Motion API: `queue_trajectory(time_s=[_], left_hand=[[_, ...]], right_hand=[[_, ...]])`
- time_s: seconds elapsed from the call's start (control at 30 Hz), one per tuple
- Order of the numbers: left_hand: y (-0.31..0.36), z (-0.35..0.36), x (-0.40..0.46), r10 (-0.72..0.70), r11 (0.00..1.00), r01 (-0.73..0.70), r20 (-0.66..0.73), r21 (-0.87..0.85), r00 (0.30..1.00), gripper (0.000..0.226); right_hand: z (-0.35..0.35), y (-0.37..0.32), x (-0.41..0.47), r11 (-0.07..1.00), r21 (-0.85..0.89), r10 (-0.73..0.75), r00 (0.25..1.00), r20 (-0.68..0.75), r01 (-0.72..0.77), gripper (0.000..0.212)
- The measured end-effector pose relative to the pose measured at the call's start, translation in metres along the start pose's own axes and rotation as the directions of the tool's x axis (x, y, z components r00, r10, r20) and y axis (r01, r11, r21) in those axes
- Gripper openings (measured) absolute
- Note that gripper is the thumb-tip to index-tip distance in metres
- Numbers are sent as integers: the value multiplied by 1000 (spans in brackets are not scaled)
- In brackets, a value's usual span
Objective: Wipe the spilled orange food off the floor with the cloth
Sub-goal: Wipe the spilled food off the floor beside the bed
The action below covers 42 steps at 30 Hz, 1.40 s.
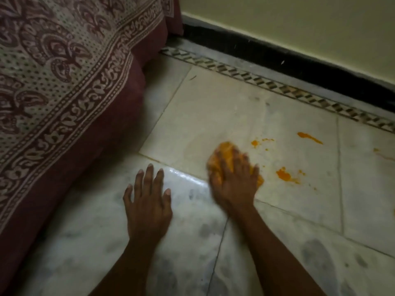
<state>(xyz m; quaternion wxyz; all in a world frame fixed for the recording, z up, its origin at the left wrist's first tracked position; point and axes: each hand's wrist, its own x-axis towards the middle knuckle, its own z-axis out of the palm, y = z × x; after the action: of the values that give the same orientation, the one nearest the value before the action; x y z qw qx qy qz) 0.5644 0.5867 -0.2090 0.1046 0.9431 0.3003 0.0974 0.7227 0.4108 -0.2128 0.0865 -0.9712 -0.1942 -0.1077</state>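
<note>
The right hand (234, 178) presses flat on the orange-soaked cloth (224, 154), mid-floor (235, 107), to scrub; orange food (285, 175) spots lie at its three o'clock. The left hand (147, 201), fingers spread, braces.

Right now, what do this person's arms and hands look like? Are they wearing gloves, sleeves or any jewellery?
Both are bare. The left hand and right hand have no gloves, and no rings, bracelets or watch show. Both forearms are uncovered as far as the bottom edge of the picture, so no sleeve is in view. The left hand's fingernails look short and plain. The right hand is motion-blurred, so its finer detail cannot be told.
</note>
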Motion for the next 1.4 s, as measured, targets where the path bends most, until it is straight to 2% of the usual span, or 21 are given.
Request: queue_trajectory(time_s=[0.07,0.13,0.23,0.3,0.37,0.43,0.5,0.53,0.6,0.63,0.7,0.77,0.8,0.87,0.93,1.0,1.07,1.1,1.17,1.3,1.4], left_hand=[[1,3,-1,-13,1000,13,8,18,1000,59],[-2,6,-4,-12,1000,11,18,28,1000,59],[-6,7,-3,-1,999,0,5,44,1000,59],[-7,5,-1,-6,999,6,-2,51,1000,59],[-7,4,-1,-14,998,14,3,58,1000,59],[-6,2,-1,-8,998,8,9,55,1000,59],[-4,2,-1,-11,999,10,12,39,1000,60],[-4,2,1,-8,1000,8,14,29,1000,60],[-5,6,-1,-5,1000,5,28,22,1000,61],[-7,7,-3,-9,1000,8,27,23,1000,61],[-9,9,-3,-7,1000,6,27,27,1000,61],[-9,11,-3,4,999,-6,55,36,998,61],[-9,7,-3,-6,999,4,56,42,998,61],[-8,3,0,-6,999,3,60,48,998,62],[-7,-1,1,0,999,-3,66,38,998,63],[-6,-1,3,5,1000,-7,65,22,998,63],[-6,4,1,1,1000,-2,73,11,997,64],[-7,6,0,3,1000,-3,72,4,997,65],[-10,8,-2,9,1000,-9,60,-2,998,65],[-12,6,1,11,1000,-11,52,-2,999,64],[-10,1,0,13,1000,-11,68,-23,998,64]], right_hand=[[16,-24,37,974,10,227,973,-32,-227,63],[31,-63,68,972,59,227,974,-1,-226,66],[39,-90,68,984,91,-159,985,71,152,68],[24,-68,43,884,132,-461,882,93,448,68],[8,-26,10,793,129,-608,786,110,596,69],[1,24,0,851,98,-523,849,76,515,65],[6,47,25,979,27,-203,979,25,203,65],[13,41,49,1000,-6,11,1000,8,-11,67],[32,5,94,950,22,310,951,-1,-310,70],[42,-18,109,936,38,349,937,-11,-349,70],[51,-56,113,973,67,221,975,-22,-219,67],[47,-70,81,991,54,-126,992,-1,126,66],[34,-68,60,952,83,-301,952,49,296,66],[10,-38,18,893,127,-446,886,123,432,68],[0,-1,3,921,122,-381,921,84,370,67],[8,12,23,994,39,-107,994,33,106,65],[22,-9,61,984,9,179,984,9,-179,68],[27,-25,81,971,38,236,971,49,-238,70],[37,-56,102,979,80,177,978,111,-186,72],[24,-53,56,972,78,-231,965,127,223,67],[2,-1,3,988,66,-144,987,77,139,68]])
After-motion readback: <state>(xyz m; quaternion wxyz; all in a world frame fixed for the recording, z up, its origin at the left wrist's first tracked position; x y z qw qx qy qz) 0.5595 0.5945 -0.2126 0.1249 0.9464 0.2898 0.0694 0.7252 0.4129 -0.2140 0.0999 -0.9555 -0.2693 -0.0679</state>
